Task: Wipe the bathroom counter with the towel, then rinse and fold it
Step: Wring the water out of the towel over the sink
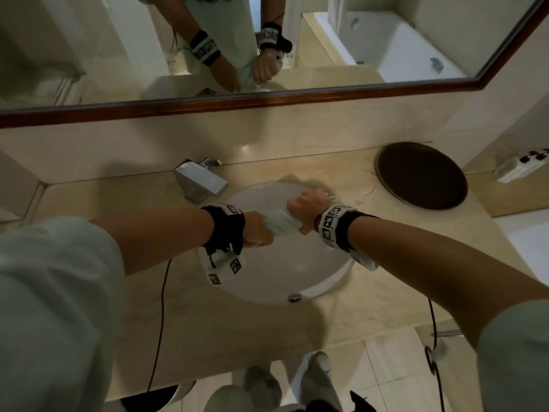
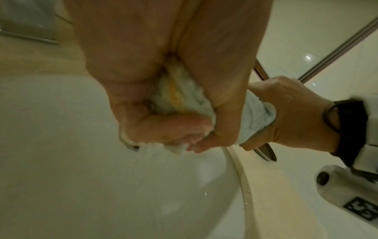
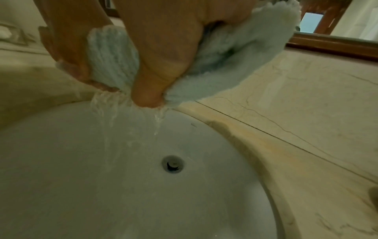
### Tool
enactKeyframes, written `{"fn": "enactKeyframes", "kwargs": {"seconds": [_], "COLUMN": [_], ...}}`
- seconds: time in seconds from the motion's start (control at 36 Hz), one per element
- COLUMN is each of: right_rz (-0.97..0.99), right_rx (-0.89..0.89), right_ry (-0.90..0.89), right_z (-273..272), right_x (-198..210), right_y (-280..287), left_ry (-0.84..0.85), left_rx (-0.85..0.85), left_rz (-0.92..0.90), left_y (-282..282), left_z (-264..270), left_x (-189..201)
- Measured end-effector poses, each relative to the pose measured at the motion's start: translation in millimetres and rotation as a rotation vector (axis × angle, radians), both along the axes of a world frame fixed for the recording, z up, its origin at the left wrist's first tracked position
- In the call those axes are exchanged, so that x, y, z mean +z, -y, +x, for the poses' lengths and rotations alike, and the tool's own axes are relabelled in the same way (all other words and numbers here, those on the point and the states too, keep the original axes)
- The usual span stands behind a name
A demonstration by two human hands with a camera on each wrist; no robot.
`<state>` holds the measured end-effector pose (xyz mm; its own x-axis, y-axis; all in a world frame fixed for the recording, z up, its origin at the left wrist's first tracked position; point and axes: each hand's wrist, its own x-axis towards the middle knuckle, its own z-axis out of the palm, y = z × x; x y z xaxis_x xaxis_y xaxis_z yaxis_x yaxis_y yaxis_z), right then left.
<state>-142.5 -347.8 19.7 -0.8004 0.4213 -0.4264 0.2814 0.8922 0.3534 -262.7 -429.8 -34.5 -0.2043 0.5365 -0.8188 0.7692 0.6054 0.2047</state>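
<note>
A pale blue towel (image 1: 279,224) is twisted into a tight roll over the white sink (image 1: 297,263). My left hand (image 1: 258,230) grips its left end and my right hand (image 1: 306,208) grips its right end, both fists curled round it. In the left wrist view the towel (image 2: 180,98) shows a yellow stripe inside my left hand (image 2: 163,126); my right hand (image 2: 290,116) holds the far end. In the right wrist view water runs from the towel (image 3: 114,55) under my right hand (image 3: 155,64) into the sink (image 3: 102,194), near the drain (image 3: 173,164).
A square chrome faucet (image 1: 200,181) stands at the sink's back left. On the beige marble counter (image 1: 267,331) a dark round tray (image 1: 420,175) lies at the right. A wood-framed mirror (image 1: 267,40) fills the wall behind. Cables hang from both wrists.
</note>
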Motion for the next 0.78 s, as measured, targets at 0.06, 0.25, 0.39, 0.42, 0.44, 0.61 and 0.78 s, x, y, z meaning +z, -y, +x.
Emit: {"fn": "enactKeyframes", "kwargs": {"seconds": [0.06,0.25,0.39,0.42,0.44,0.61,0.78], "right_rz": [0.01,-0.13,-0.448,-0.552,-0.665,-1.201,-1.696], "right_rx": [0.029,-0.127,-0.443,-0.493,-0.542,-0.911,-1.438], "right_ry": [0.026,-0.125,-0.368,-0.418,-0.458,-0.675,-0.849], "right_z": [-4,0,13,15,18,26,29], "right_x": [-3,-22,-22,-21,-19,-1,13], "right_y": [4,1,-7,-9,-10,-2,7], "left_ry": [0.165,0.175,0.042,0.026,0.019,0.045,0.106], "left_rx": [0.089,0.105,0.178,0.195,0.215,0.295,0.345], "left_rz": [-0.043,0.248,0.667,0.751,0.812,1.125,1.306], "left_y": [4,13,13,12,11,9,-3], "left_z": [-4,-19,-31,-33,-34,-42,-51], "left_x": [-3,-6,-13,-18,-20,-7,13]}}
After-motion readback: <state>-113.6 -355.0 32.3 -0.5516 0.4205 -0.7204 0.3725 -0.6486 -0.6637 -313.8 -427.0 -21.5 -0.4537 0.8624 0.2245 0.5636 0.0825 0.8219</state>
